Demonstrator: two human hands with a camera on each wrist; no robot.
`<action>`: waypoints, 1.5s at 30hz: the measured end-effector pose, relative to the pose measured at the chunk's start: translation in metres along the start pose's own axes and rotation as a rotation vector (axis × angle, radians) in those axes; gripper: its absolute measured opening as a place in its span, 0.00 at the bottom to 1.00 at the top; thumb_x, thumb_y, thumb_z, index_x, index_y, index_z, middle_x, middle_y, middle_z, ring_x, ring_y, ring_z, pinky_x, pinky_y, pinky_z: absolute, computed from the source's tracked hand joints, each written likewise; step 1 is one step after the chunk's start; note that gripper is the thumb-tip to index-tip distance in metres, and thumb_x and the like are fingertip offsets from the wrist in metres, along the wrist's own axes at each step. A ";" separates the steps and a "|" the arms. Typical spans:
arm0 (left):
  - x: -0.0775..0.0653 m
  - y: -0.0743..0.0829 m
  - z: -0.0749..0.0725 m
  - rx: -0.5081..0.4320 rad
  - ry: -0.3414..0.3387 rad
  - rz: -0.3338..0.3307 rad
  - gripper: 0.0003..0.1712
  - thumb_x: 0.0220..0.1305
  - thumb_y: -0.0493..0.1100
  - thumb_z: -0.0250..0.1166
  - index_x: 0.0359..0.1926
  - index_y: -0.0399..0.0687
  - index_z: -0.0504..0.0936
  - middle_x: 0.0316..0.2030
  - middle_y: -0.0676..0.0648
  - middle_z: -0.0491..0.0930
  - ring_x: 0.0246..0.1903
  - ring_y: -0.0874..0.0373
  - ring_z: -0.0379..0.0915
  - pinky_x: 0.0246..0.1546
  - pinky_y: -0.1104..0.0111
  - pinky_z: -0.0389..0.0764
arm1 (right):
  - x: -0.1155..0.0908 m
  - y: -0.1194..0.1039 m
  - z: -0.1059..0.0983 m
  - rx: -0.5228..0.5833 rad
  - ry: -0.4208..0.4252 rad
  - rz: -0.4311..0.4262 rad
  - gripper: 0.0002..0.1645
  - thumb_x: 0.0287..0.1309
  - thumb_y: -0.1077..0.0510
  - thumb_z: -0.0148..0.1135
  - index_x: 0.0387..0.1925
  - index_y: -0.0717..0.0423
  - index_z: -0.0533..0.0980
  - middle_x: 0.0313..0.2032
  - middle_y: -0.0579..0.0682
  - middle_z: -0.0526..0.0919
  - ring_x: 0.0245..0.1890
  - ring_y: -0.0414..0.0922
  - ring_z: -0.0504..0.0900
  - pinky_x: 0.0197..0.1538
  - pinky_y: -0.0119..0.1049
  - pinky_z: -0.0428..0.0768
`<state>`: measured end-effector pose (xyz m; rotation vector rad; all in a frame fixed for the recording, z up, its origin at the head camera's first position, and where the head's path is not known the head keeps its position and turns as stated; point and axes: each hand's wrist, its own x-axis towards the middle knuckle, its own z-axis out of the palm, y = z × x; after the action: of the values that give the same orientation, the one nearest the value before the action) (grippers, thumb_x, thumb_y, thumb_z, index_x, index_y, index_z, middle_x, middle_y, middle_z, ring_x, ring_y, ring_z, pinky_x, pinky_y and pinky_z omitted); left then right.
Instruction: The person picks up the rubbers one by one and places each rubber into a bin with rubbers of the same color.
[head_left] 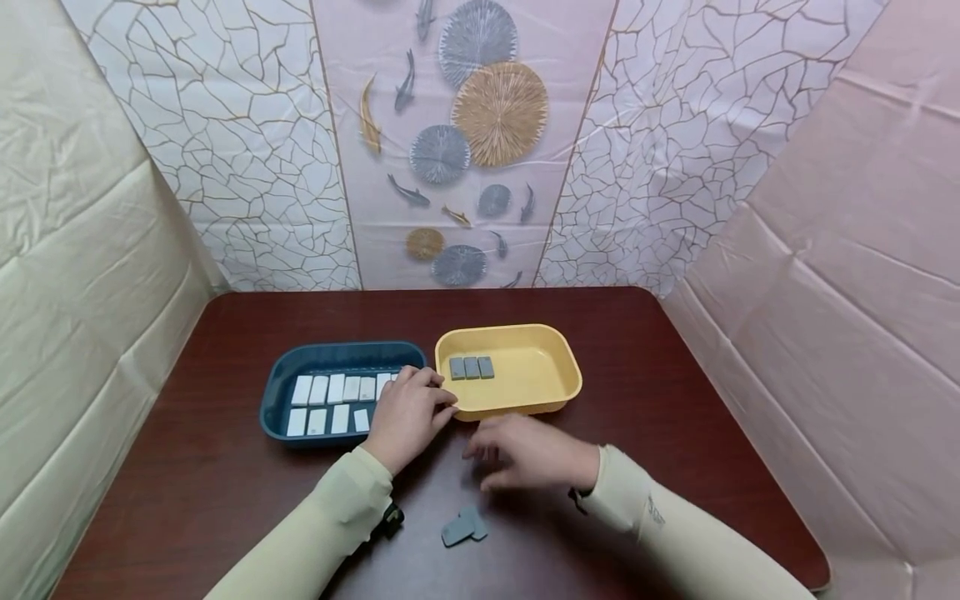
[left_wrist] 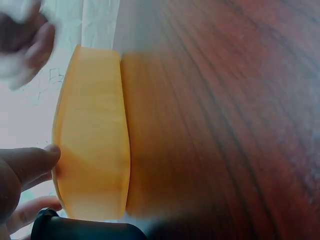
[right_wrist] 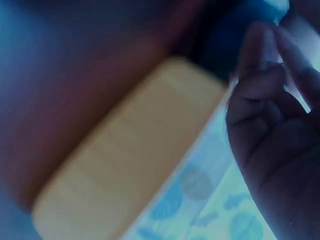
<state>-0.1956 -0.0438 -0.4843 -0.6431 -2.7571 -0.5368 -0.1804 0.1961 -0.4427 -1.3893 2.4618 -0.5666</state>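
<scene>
My left hand (head_left: 411, 417) holds the left end of the yellow tray (head_left: 536, 408). In the left wrist view, the thumb (left_wrist: 42, 157) lies at the rim, with other fingers behind it. Over the table in front of that tray is my right hand (head_left: 528, 454), blurred, its fingers loosely bent and nothing visible between them. Three small grey tiles (head_left: 471, 367) stand in a row inside the yellow tray, toward its left. Closer to me, a few grey tiles (head_left: 459, 530) lie overlapping on the table, below the right hand.
A dark blue tray (head_left: 272, 408) sits left of the yellow one, with two rows of white tiles (head_left: 318, 390) in it; my left hand hides its right part. Both stand on a dark red wooden table (head_left: 645, 400). Patterned and plain cloth walls (head_left: 817, 242) enclose the back and sides.
</scene>
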 end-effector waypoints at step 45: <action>0.000 0.006 0.001 -0.029 -0.009 -0.020 0.08 0.71 0.52 0.78 0.47 0.60 0.97 0.56 0.48 0.86 0.54 0.47 0.76 0.50 0.49 0.81 | -0.020 0.048 -0.061 -0.049 0.247 0.303 0.19 0.60 0.58 0.80 0.51 0.57 0.83 0.48 0.49 0.87 0.43 0.48 0.88 0.49 0.41 0.87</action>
<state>-0.1927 -0.0384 -0.4840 -0.6268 -2.7715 -0.5809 -0.2315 0.2486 -0.4099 -0.9822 2.8277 -0.6426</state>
